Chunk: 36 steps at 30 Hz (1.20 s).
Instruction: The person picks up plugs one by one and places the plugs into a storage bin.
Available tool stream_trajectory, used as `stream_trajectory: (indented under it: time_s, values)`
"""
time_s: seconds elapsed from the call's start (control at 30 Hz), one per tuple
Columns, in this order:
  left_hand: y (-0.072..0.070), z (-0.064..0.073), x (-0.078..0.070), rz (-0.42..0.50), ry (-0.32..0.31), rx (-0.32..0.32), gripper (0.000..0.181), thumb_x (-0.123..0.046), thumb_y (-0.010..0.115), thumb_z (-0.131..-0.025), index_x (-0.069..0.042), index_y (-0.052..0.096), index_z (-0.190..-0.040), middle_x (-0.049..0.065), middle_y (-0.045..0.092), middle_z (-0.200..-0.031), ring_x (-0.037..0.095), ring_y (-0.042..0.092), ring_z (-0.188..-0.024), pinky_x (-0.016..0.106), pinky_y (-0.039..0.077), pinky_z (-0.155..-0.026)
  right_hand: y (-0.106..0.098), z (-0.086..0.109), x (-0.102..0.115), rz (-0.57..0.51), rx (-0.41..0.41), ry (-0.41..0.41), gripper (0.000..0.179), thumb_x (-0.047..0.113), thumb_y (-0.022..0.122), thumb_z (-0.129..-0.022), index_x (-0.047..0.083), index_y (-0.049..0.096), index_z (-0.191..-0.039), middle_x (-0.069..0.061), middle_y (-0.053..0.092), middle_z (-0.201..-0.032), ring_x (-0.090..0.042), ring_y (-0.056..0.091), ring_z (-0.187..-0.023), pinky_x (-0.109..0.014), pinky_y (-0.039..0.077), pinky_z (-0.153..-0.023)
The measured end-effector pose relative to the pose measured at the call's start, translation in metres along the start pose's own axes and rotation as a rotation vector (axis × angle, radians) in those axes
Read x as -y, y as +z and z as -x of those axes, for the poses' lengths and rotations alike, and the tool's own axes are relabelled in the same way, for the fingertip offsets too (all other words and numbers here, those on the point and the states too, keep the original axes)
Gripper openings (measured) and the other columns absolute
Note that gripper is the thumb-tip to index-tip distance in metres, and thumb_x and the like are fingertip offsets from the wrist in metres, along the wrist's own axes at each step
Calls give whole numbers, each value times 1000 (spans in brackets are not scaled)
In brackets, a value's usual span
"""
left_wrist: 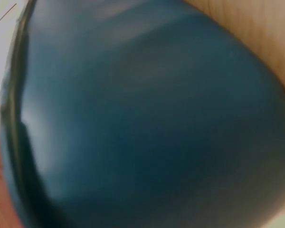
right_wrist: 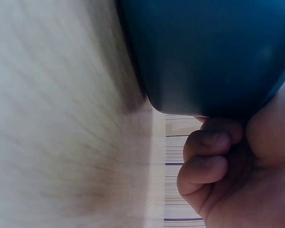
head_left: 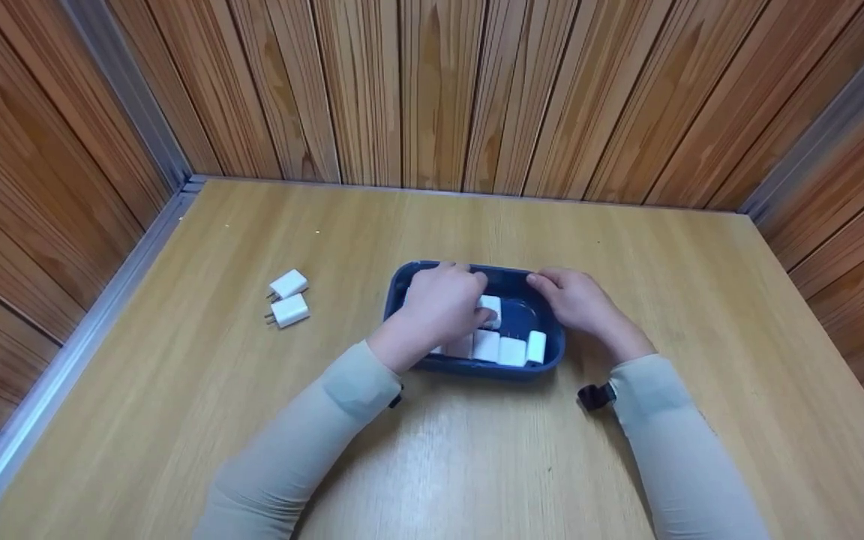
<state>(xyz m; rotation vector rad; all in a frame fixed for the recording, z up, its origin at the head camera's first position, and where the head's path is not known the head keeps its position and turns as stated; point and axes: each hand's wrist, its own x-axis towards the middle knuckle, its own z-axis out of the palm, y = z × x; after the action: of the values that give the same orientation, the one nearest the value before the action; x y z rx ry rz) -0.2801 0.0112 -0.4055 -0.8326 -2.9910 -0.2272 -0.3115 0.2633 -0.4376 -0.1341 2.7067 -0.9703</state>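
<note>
A dark blue plastic container (head_left: 477, 371) with rounded corners rests on the table and holds several white plug chargers (head_left: 511, 351) in a row along its near side. My left hand (head_left: 443, 304) reaches over the near wall, its fingers curled and its thumb against a white charger (head_left: 493, 304), which it pinches; part of that charger is hidden. At the right end, my right hand (head_left: 578, 300) grips the container's rim, thumb on top. The right wrist view shows its curled fingers (right_wrist: 204, 161) beside the outer wall. Mostly the blue wall (left_wrist: 147, 118) fills the left wrist view.
Two white plug chargers (head_left: 289, 310) with metal prongs lie close together on the wooden table (head_left: 177, 405), left of the container. Wood-panelled walls (head_left: 432, 97) border the table at the back and both sides.
</note>
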Motion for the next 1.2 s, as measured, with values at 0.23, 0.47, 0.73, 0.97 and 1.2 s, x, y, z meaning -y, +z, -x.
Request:
stream_trajectory:
  time_s: [0.23, 0.47, 0.73, 0.97, 1.2]
  values:
    - [-15, 14, 19, 38, -36, -47, 49, -53, 77, -104, -12, 79, -131, 8, 77, -114, 24, 66, -98, 39, 59, -79, 1, -2, 1, 21, -4, -24, 58, 47, 43, -121, 4, 59, -157, -22, 65, -151, -40, 61, -139, -65, 41, -122]
    - [-24, 23, 44, 109, -111, -61, 52, -52, 77, -105, -11, 77, -136, 10, 76, -126, 26, 68, -110, 44, 60, -84, 0, -3, 3, 15, 1, -13, 60, 47, 43, -121, 5, 55, -161, -20, 62, -157, -40, 57, -146, -64, 40, -123]
    - [-30, 35, 74, 166, -191, -67, 51, -49, 78, -105, -11, 76, -138, 11, 74, -130, 28, 67, -119, 49, 59, -92, 1, -5, 2, 6, 2, -14, 58, 49, 43, -121, 6, 60, -156, -19, 67, -147, -37, 62, -132, -64, 44, -120]
    - [-28, 43, 103, 194, -271, -33, 55, -46, 78, -105, -9, 72, -145, 16, 71, -141, 34, 66, -129, 55, 57, -102, 1, -2, -2, -3, -5, -1, 55, 48, 43, -121, 7, 63, -151, -17, 70, -139, -36, 63, -123, -61, 48, -116]
    - [-25, 53, 131, 198, -356, -26, 56, -46, 77, -106, -7, 71, -146, 18, 70, -141, 37, 67, -127, 58, 56, -102, 2, 0, -1, 3, -5, -6, 59, 48, 43, -121, 5, 57, -159, -21, 63, -153, -40, 59, -142, -65, 40, -122]
